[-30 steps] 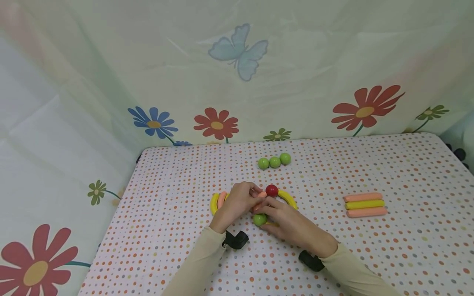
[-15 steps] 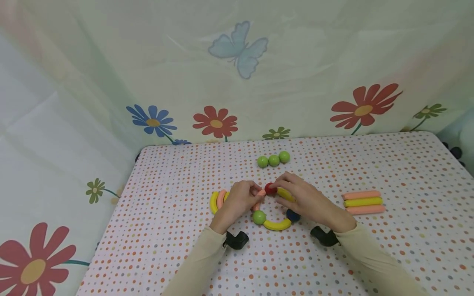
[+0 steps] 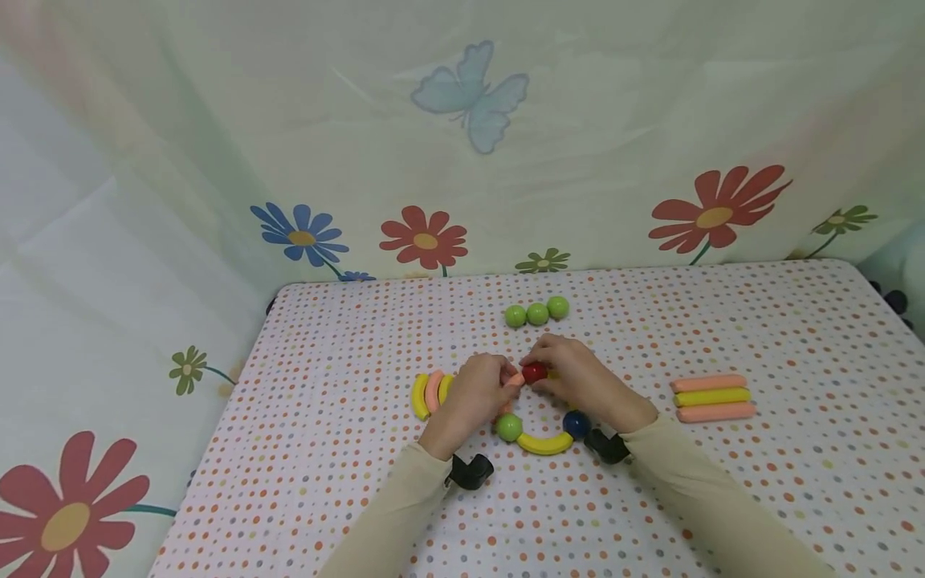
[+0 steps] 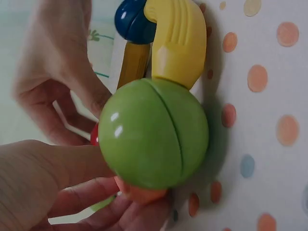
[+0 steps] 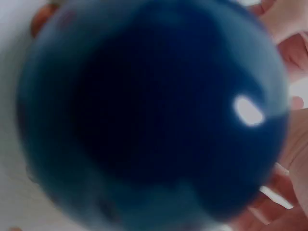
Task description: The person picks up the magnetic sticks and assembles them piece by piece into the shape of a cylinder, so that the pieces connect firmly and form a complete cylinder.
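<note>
A ring of toy balls and curved rods lies on the table in front of me. My left hand (image 3: pixel 468 395) pinches the pink curved rod (image 3: pixel 515 380) at the ring's left side. With thumb and fingers, my right hand (image 3: pixel 584 380) grips the red ball (image 3: pixel 535 372) at the far side, right at the pink rod's end. A green ball (image 4: pixel 154 134) sits at the near left, joined to a yellow curved rod (image 3: pixel 545 444) that runs to a dark blue ball (image 3: pixel 576 424). The other yellow rod is mostly hidden behind my right hand. The blue ball (image 5: pixel 159 110) fills the right wrist view.
Left of the ring, yellow and pink curved rods (image 3: pixel 432 392) lie side by side, partly behind my left hand. Three green balls (image 3: pixel 537 313) stand in a row farther back. Three straight rods (image 3: pixel 713 398), pink and yellow, lie to the right on the dotted tablecloth (image 3: pixel 817 482).
My right hand has moved from beside the green ball, up and over to the red ball, and now grips it. The left hand stays on the pink curved rod.
</note>
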{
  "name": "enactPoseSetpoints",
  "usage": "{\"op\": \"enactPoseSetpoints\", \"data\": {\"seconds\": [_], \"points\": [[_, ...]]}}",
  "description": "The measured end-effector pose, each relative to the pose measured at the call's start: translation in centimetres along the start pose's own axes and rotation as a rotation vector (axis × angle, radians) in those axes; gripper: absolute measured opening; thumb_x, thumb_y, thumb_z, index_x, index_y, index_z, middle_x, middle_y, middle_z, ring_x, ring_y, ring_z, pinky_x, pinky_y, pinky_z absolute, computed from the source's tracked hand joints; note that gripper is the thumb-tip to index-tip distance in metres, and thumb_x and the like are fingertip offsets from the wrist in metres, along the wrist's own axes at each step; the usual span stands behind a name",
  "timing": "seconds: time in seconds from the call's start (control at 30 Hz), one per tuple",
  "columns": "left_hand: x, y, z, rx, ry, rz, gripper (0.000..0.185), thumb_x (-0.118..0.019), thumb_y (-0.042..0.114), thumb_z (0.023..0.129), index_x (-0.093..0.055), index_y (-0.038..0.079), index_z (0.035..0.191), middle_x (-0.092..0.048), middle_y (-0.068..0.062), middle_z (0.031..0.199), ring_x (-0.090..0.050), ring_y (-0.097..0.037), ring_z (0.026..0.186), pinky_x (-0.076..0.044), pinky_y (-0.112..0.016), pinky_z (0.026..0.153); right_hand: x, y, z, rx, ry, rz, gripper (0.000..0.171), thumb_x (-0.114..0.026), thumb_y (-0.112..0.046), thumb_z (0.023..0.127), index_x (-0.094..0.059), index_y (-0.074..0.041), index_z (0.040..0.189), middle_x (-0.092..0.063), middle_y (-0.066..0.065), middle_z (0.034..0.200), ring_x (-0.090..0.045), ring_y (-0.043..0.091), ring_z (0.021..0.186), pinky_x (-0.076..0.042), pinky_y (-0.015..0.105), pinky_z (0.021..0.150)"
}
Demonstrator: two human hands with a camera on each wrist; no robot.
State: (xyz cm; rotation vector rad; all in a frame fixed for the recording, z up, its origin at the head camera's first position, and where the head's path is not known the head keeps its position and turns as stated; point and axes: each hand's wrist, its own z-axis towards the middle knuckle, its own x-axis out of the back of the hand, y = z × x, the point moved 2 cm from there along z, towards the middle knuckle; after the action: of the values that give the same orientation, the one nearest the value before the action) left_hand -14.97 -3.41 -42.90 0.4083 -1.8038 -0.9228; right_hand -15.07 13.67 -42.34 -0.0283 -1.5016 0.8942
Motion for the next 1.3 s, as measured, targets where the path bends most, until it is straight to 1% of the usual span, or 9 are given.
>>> {"op": "enactPoseSetpoints", "data": {"seconds": [0.17, 0.3, 0.43, 0.53, 0.63, 0.73, 1.07, 1.17, 1.3], "points": [[-0.1, 0.5, 0.1, -0.008, 0.030, 0.116, 0.011, -0.073, 0.009, 0.099, -0.074, -0.001, 0.104, -0.059, 0.002, 0.066, -0.055, -0.005, 0.051, -0.041, -0.016, 0.048, -0.3, -0.4, 0.1, 0.050, 0.018, -0.113, 0.027, -0.086, 0.010, 0.078, -0.079, 0.000, 0.102, -0.065, 0.005, 0.099, -0.063, 0.021, 0.091, -0.056, 0.037, 0.079], [-0.2, 0.5, -0.1, -0.016, 0.055, 0.132, 0.009, -0.073, 0.010, 0.099, -0.074, 0.002, 0.097, -0.058, 0.001, 0.066, -0.054, -0.006, 0.051, -0.040, -0.017, 0.047, -0.4, -0.2, -0.1, 0.078, 0.028, -0.120, 0.025, -0.087, 0.006, 0.081, -0.080, -0.002, 0.104, -0.064, 0.005, 0.102, -0.062, 0.019, 0.091, -0.056, 0.036, 0.076], [-0.3, 0.3, -0.1, -0.009, 0.061, 0.098, 0.010, -0.074, 0.011, 0.099, -0.075, 0.001, 0.100, -0.060, 0.002, 0.068, -0.055, -0.005, 0.051, -0.042, -0.017, 0.049, 0.6, -0.3, -1.1, 0.066, 0.006, -0.026, 0.021, -0.082, -0.002, 0.090, -0.078, -0.003, 0.110, -0.066, 0.005, 0.109, -0.062, 0.020, 0.096, -0.056, 0.039, 0.080], [-0.3, 0.1, 0.0, 0.011, 0.055, 0.058, 0.015, -0.074, 0.013, 0.099, -0.077, -0.001, 0.106, -0.062, 0.002, 0.070, -0.056, -0.005, 0.050, -0.043, -0.017, 0.048, 1.9, -0.6, -2.6, 0.058, -0.069, 0.012, 0.020, -0.079, -0.003, 0.092, -0.077, -0.007, 0.111, -0.066, 0.002, 0.111, -0.063, 0.021, 0.100, -0.056, 0.041, 0.084], [-0.4, -0.1, 0.0, 0.027, 0.046, 0.026, 0.019, -0.074, 0.014, 0.100, -0.077, -0.001, 0.110, -0.063, 0.002, 0.071, -0.055, -0.005, 0.049, -0.041, -0.017, 0.046, 2.9, -0.7, -4.4, 0.081, -0.170, -0.013, 0.022, -0.083, -0.005, 0.088, -0.078, -0.015, 0.107, -0.065, -0.005, 0.111, -0.062, 0.018, 0.103, -0.057, 0.041, 0.086], [-0.3, -0.2, -0.1, 0.024, 0.042, 0.007, 0.020, -0.075, 0.013, 0.099, -0.076, -0.001, 0.112, -0.063, 0.002, 0.072, -0.055, -0.006, 0.049, -0.039, -0.017, 0.045, 3.0, -0.7, -5.9, 0.119, -0.222, -0.047, 0.030, -0.089, -0.006, 0.082, -0.077, -0.020, 0.105, -0.063, -0.008, 0.112, -0.063, 0.017, 0.104, -0.059, 0.040, 0.086], [-0.3, -0.4, -0.1, 0.023, 0.040, -0.027, 0.020, -0.076, 0.014, 0.098, -0.076, -0.001, 0.112, -0.066, 0.002, 0.074, -0.056, -0.005, 0.050, -0.039, -0.017, 0.047, 1.5, -0.3, -7.4, 0.247, -0.084, -0.139, 0.038, -0.094, 0.002, 0.072, -0.075, -0.012, 0.101, -0.061, -0.001, 0.106, -0.063, 0.016, 0.094, -0.060, 0.034, 0.077], [-0.3, -0.3, -0.1, 0.031, 0.047, -0.024, 0.020, -0.077, 0.013, 0.097, -0.076, 0.000, 0.112, -0.066, 0.003, 0.074, -0.054, -0.005, 0.050, -0.038, -0.017, 0.048, 1.6, -0.5, -7.0, 0.271, -0.109, -0.182, 0.034, -0.094, 0.003, 0.072, -0.077, -0.010, 0.099, -0.062, -0.002, 0.102, -0.062, 0.013, 0.090, -0.059, 0.031, 0.074], [-0.1, -0.3, -0.1, 0.045, 0.051, -0.027, 0.021, -0.078, 0.014, 0.097, -0.076, 0.001, 0.113, -0.066, 0.003, 0.076, -0.053, -0.005, 0.051, -0.037, -0.017, 0.048, 1.9, -1.4, -6.0, 0.256, -0.217, -0.222, 0.028, -0.092, 0.003, 0.074, -0.079, -0.011, 0.095, -0.062, -0.004, 0.096, -0.059, 0.012, 0.088, -0.057, 0.030, 0.073]]}}
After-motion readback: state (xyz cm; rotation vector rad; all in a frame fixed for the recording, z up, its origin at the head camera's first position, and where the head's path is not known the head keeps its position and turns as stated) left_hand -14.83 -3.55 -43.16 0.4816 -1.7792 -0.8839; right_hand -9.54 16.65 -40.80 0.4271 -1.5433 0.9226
